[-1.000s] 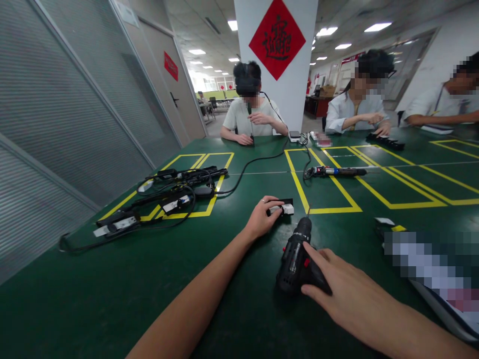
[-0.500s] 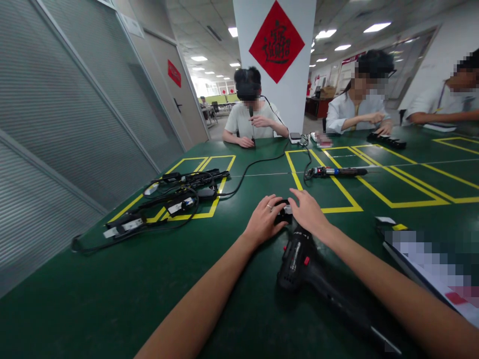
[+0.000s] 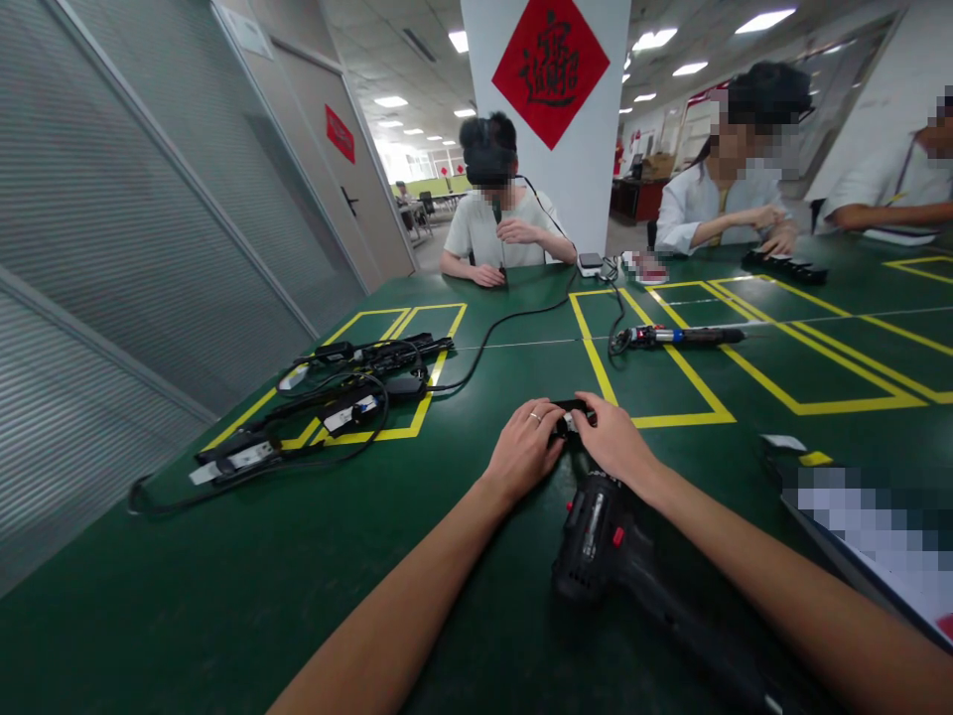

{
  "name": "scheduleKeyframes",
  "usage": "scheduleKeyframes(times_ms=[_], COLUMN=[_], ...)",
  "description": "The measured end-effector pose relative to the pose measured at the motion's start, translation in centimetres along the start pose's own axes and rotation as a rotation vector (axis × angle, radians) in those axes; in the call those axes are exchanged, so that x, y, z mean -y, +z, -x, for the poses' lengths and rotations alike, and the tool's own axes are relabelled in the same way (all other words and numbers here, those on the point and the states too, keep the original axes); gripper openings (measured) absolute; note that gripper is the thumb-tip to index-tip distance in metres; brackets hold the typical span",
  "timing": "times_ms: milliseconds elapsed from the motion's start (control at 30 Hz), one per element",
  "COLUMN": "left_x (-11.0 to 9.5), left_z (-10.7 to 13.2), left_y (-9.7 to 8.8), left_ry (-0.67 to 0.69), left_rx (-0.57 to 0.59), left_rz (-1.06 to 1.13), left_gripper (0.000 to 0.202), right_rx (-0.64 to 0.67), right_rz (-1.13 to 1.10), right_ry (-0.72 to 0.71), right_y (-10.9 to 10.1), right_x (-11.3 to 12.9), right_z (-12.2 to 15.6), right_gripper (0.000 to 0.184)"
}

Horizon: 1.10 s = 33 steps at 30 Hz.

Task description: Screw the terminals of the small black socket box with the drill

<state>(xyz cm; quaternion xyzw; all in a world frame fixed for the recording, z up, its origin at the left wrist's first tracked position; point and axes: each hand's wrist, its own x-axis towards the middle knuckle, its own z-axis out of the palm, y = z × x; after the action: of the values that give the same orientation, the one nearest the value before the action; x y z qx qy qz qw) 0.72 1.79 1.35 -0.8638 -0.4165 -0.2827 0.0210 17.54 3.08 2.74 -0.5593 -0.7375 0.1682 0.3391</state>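
Note:
In the middle of the head view, a small black part [image 3: 572, 404] with a white patch lies on the green table. My left hand [image 3: 523, 447] has its fingers curled against its left side. Opposite, my right hand [image 3: 614, 439] grips the right side with thumb and fingertips. Fingers cover much of the part, so its exact kind is hidden. Just below the hands lies a black cordless drill [image 3: 588, 549] with red buttons, its chuck end toward the part and its handle running under my right forearm.
Black power strips and cables [image 3: 353, 405] are heaped on the left. An electric screwdriver [image 3: 681, 336] with a cord lies ahead to the right. A partly blurred folder or booklet [image 3: 885, 556] sits at the right. Yellow tape [image 3: 674, 421] marks the table. Several people sit across it.
My right hand's fingers have closed in from a raised, more outstretched pose onto the black part. My left hand stays at it. The view has shifted slightly.

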Motion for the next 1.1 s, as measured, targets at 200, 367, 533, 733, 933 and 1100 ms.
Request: scheduleKeyframes(times_ms=[200,367,533,733,933,1100], left_x=[0.26,0.39,0.12,-0.19,0.25,0.57], left_z=[-0.03,0.08,0.07,-0.10,-0.13,0.03], left_y=[0.10,0.20,0.03,0.18,0.35,0.58], left_ry=[0.019,0.041,0.054,0.011,0.027,0.052], left_rx=[-0.014,-0.022,-0.024,-0.027,-0.037,-0.078], left_rz=[0.025,0.000,-0.018,-0.006,0.021,0.066], left_gripper=[0.034,0.034,0.035,0.038,0.035,0.036], right_rx=[-0.002,-0.006,-0.013,-0.005,0.001,0.007], right_rz=[0.040,0.096,0.146,0.196,0.220,0.230], right_ry=[0.003,0.018,0.026,0.035,0.034,0.031], right_y=[0.31,0.55,0.59,0.39,0.36,0.46], right_x=[-0.36,-0.26,0.11,0.40,0.40,0.33], right_z=[-0.10,-0.11,0.05,0.14,0.13,0.06], right_gripper=[0.032,0.032,0.032,0.032,0.032,0.032])
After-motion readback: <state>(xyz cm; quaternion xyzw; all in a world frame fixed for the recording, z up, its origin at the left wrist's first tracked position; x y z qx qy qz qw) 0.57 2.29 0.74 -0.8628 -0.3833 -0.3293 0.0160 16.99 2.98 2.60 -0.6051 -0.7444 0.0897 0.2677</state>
